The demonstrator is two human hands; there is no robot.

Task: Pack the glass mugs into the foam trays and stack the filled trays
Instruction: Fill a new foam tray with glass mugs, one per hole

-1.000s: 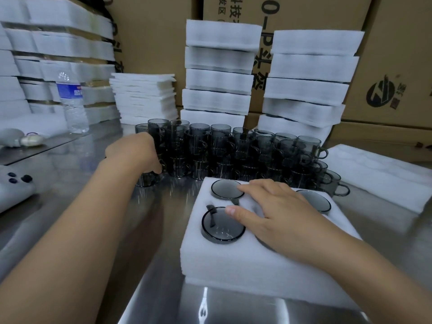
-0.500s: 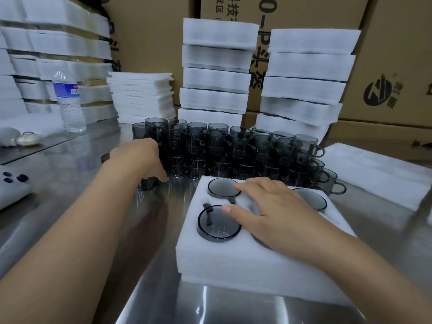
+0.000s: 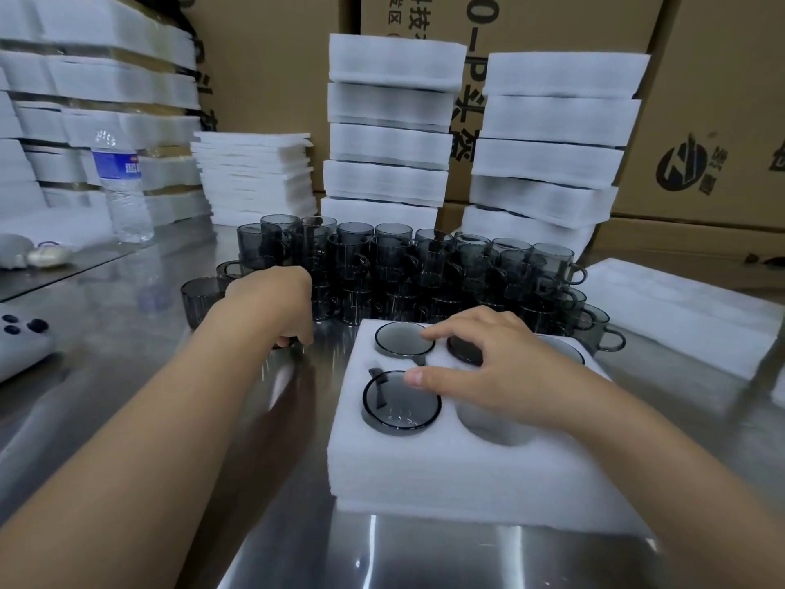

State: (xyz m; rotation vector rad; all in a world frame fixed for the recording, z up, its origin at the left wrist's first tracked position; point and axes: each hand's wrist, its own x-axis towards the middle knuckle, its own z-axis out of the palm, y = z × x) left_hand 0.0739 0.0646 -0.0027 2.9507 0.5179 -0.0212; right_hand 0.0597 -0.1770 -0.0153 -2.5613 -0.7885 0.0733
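One foam tray lies on the steel desk, and I place the rest from it. Four smoky glass mugs sit sunk in it: the near-left mug, the far-left mug, the far-middle mug and the far-right mug, of which only an edge shows. One pocket in the near row is empty.

The right hand lies on the tray with its fingers spread and slack. The forefinger touches the far-left mug's rim, the thumb touches the near-left mug's rim, and the other fingers cover the far-middle mug. Just left of the tray, the left hand has its fingers curled down round a fifth mug, nearly all hidden.

Behind the tray stands a crowd of loose mugs, too many and too overlapped to count. Behind those rise two stacks of five trays each.

Far left of the tray stands one water bottle; its blue label is too small to read. A pile of thin foam sheets stands between it and the stacks.

The cardboard boxes at the back carry "0-P", cut-off Chinese characters and one round black logo.
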